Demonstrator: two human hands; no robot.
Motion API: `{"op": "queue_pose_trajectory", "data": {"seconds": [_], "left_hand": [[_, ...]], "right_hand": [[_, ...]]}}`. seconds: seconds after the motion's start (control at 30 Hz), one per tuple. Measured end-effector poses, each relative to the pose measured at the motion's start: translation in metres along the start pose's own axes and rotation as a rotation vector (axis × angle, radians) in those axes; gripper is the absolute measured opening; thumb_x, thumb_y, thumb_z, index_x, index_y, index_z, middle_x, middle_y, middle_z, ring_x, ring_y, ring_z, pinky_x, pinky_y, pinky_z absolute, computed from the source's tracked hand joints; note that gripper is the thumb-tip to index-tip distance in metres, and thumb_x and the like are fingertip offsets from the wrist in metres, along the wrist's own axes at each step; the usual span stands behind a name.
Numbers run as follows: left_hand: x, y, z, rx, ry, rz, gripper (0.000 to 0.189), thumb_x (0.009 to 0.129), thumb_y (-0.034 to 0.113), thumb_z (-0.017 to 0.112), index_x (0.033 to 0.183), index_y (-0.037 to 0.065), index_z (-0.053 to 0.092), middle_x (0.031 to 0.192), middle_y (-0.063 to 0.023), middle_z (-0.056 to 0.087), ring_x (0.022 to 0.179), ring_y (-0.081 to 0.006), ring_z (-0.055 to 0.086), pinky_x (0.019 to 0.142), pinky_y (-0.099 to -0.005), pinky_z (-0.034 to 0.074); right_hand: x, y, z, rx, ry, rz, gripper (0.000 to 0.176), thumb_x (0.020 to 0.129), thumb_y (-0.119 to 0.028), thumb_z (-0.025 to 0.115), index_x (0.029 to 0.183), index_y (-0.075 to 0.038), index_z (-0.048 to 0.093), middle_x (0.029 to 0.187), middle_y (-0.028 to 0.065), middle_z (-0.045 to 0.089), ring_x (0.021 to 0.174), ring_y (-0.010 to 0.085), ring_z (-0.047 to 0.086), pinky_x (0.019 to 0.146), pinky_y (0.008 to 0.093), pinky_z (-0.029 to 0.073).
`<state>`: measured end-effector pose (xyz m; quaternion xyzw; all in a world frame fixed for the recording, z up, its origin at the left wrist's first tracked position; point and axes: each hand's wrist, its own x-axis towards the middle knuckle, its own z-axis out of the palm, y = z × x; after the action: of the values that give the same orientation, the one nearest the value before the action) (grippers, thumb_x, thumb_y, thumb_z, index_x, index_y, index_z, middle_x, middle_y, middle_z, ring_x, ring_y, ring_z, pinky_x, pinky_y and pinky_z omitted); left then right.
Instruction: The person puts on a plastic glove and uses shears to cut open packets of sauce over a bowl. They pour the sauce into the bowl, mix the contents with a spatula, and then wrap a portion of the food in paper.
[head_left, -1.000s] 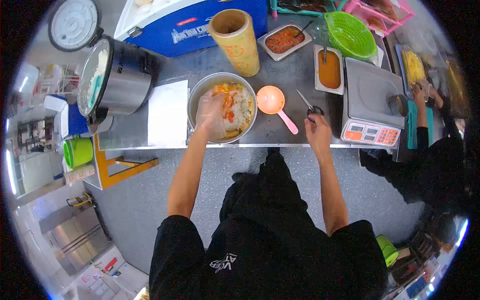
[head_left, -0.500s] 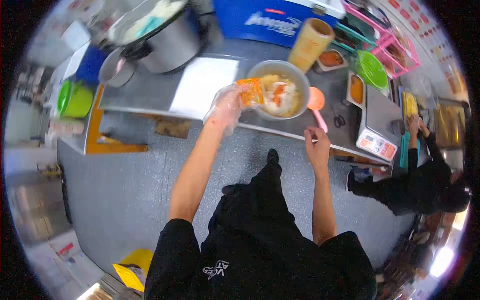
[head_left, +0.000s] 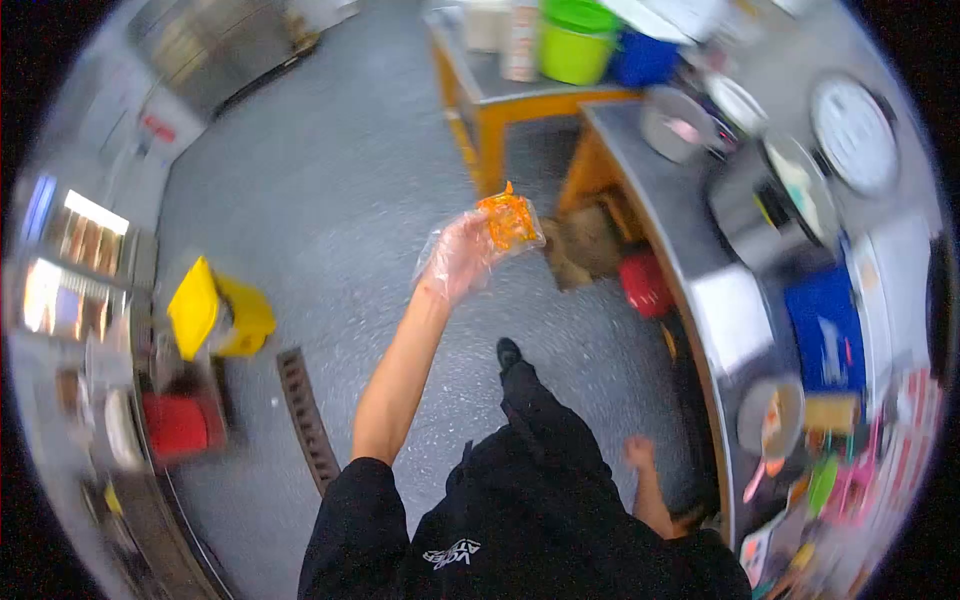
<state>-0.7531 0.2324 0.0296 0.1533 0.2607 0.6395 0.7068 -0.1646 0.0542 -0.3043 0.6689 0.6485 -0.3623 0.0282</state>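
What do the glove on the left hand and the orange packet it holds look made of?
Loose clear glove on the left hand: thin glossy plastic film, judging by wrinkles and see-through sheen. Small orange packet: probably clear plastic film over orange printing or contents; blur leaves that open.

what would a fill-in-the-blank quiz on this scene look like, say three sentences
1. The left hand wears a clear ____.
2. It holds an ____ packet out over the grey floor.
3. On that floor, off to the left of the arm, stands a ____ bin.
Missing words: glove; orange; yellow.
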Motion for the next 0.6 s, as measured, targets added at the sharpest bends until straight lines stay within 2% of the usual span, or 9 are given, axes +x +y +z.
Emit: {"op": "queue_pose_trajectory", "data": {"seconds": [0.1, 0.2, 0.3, 0.4, 0.43, 0.47, 0.53, 0.57, 0.6], "left_hand": [[-0.051, 0.092, -0.101, -0.054, 0.182, 0.213, 0.043, 0.094, 0.023, 0.048, 0.131, 0.001, 0.048, 0.128, -0.0117, 0.059, 0.117, -0.024, 0.057, 0.102, -0.0395, 0.044], [-0.12, 0.174, -0.212, -0.078, 0.42, 0.415, 0.041, 0.094, 0.023, 0.052, 0.129, 0.003, 0.051, 0.125, -0.01, 0.061, 0.116, -0.0219, 0.056, 0.098, -0.0366, 0.046], [-0.229, 0.216, -0.321, -0.2, 0.705, 0.688, 0.038, 0.092, 0.018, 0.057, 0.127, 0.004, 0.052, 0.122, -0.0104, 0.061, 0.111, -0.0199, 0.058, 0.092, -0.033, 0.05], [-0.358, 0.228, -0.41, -0.27, 0.894, 1.058, 0.038, 0.09, 0.018, 0.062, 0.125, 0.006, 0.055, 0.119, -0.0094, 0.062, 0.109, -0.0208, 0.06, 0.088, -0.0335, 0.052], [-0.407, 0.225, -0.43, -0.373, 0.928, 1.116, 0.04, 0.089, 0.016, 0.064, 0.127, 0.008, 0.054, 0.122, -0.0077, 0.062, 0.11, -0.0216, 0.06, 0.09, -0.036, 0.051], [-0.446, 0.219, -0.433, -0.338, 1.037, 1.142, 0.031, 0.087, 0.017, 0.068, 0.116, 0.009, 0.06, 0.115, -0.0063, 0.065, 0.106, -0.019, 0.062, 0.092, -0.0366, 0.05], [-0.522, 0.203, -0.458, -0.511, 1.199, 1.3, 0.034, 0.083, 0.018, 0.071, 0.114, 0.007, 0.061, 0.119, -0.0072, 0.065, 0.109, -0.0232, 0.061, 0.098, -0.0397, 0.046], [-0.544, 0.203, -0.461, -0.583, 1.278, 1.343, 0.034, 0.086, 0.019, 0.067, 0.117, 0.007, 0.06, 0.121, -0.0071, 0.064, 0.111, -0.0234, 0.06, 0.1, -0.0388, 0.044], [-0.567, 0.203, -0.461, -0.653, 1.357, 1.383, 0.034, 0.089, 0.019, 0.064, 0.119, 0.007, 0.058, 0.122, -0.0071, 0.063, 0.113, -0.0236, 0.058, 0.103, -0.038, 0.042]], "right_hand": [[0.028, -0.029, 0.011, 0.018, -0.375, 0.387, 0.03, 0.092, -0.025, 0.05, 0.078, -0.002, 0.063, 0.068, 0.0148, 0.059, 0.059, 0.0259, 0.058, 0.053, 0.0401, 0.047], [0.088, -0.107, 0.017, 0.087, -0.473, 0.601, 0.027, 0.092, -0.023, 0.05, 0.079, -0.003, 0.062, 0.067, 0.0128, 0.057, 0.056, 0.0237, 0.057, 0.048, 0.0366, 0.046], [0.172, -0.214, 0.026, 0.137, -0.471, 0.619, 0.024, 0.093, -0.022, 0.05, 0.081, -0.004, 0.061, 0.065, 0.0108, 0.055, 0.054, 0.0215, 0.056, 0.043, 0.0331, 0.045], [0.292, -0.369, 0.064, 0.305, -0.395, 0.352, 0.021, 0.094, -0.02, 0.05, 0.082, -0.005, 0.06, 0.064, 0.0087, 0.053, 0.051, 0.0193, 0.056, 0.038, 0.0296, 0.044], [0.318, -0.454, 0.079, 0.419, -0.363, 0.258, 0.02, 0.09, -0.017, 0.054, 0.075, -0.005, 0.059, 0.06, 0.0076, 0.052, 0.047, 0.0192, 0.053, 0.035, 0.0308, 0.04], [0.344, -0.533, 0.094, 0.318, -0.395, 0.055, 0.023, 0.089, -0.017, 0.053, 0.071, -0.005, 0.058, 0.058, 0.0064, 0.053, 0.046, 0.0175, 0.051, 0.036, 0.0306, 0.038], [0.39, -0.701, 0.119, 0.12, -0.374, -0.355, 0.028, 0.086, -0.017, 0.051, 0.061, -0.006, 0.056, 0.054, 0.0042, 0.053, 0.043, 0.0141, 0.048, 0.038, 0.0302, 0.034], [0.395, -0.791, 0.124, 0.059, -0.557, -0.683, 0.028, 0.088, -0.021, 0.054, 0.064, -0.006, 0.057, 0.06, 0.0035, 0.057, 0.049, 0.0125, 0.05, 0.042, 0.0287, 0.037], [0.388, -0.867, 0.149, 0.114, -0.479, -0.675, 0.028, 0.09, -0.027, 0.057, 0.072, -0.006, 0.06, 0.066, 0.0032, 0.059, 0.054, 0.0109, 0.053, 0.044, 0.0272, 0.039]]}}
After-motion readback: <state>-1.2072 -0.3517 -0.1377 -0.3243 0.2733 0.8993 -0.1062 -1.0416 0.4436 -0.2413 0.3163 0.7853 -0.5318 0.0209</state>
